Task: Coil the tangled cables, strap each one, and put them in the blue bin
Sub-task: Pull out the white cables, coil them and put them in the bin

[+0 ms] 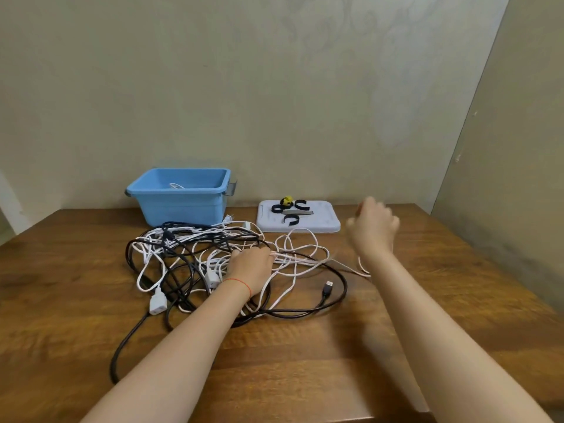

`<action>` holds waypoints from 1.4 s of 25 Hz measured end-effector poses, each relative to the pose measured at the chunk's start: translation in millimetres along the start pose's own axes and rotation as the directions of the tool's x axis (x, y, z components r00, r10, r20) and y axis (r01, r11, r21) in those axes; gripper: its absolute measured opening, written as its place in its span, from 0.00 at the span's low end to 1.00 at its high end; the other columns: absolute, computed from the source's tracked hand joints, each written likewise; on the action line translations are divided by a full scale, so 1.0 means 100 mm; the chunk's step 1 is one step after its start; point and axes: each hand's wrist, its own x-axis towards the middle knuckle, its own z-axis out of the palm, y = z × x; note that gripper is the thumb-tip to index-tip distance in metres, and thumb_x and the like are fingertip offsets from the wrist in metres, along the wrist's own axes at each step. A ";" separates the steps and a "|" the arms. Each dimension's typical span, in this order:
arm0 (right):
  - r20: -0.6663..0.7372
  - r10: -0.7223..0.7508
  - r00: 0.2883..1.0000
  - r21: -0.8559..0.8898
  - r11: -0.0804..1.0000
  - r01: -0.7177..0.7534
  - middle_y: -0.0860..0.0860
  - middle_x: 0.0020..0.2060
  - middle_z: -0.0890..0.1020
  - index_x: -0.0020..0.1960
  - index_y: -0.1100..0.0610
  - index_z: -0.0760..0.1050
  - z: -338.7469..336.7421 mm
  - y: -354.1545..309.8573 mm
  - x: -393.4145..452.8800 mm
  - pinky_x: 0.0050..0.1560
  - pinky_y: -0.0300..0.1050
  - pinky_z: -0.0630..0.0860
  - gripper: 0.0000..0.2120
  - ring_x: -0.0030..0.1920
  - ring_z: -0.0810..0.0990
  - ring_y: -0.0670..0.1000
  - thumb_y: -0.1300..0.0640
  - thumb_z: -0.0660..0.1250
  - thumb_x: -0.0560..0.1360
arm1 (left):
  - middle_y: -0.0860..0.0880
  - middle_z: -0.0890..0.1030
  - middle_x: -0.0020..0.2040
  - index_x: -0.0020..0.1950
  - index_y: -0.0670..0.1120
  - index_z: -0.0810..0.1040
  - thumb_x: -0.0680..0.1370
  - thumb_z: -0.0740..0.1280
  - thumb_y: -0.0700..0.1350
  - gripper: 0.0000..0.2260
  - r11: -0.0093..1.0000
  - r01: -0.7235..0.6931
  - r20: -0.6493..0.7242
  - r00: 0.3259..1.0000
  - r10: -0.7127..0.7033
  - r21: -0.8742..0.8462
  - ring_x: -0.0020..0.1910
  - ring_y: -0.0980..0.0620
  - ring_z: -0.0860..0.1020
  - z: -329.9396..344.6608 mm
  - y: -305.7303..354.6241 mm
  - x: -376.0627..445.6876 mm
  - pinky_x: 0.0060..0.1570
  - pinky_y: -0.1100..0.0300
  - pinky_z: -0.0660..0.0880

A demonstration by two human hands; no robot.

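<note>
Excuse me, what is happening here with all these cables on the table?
A person is untangling a pile of white and black cables on a wooden table. The left hand rests on the pile, apparently holding it down, while the raised right hand pulls a thin white cable out of it. The blue bin behind already holds something white. The straps lie on a white tray, not yet used.

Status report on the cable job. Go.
Left hand pins tangled cables; right hand raised, pulling a white cable free. Blue bin holds one coil. Straps wait on white tray.
</note>
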 end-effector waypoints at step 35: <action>0.125 -0.488 0.864 0.387 0.826 0.410 0.49 0.48 0.81 0.54 0.54 0.78 0.65 -0.37 -0.67 0.55 0.55 0.73 0.06 0.50 0.78 0.56 0.58 0.63 0.81 | 0.56 0.77 0.43 0.47 0.61 0.80 0.79 0.67 0.52 0.04 0.930 -0.023 -0.133 0.991 -0.028 -0.366 0.53 0.51 0.72 0.06 -0.30 -0.13 0.54 0.53 0.71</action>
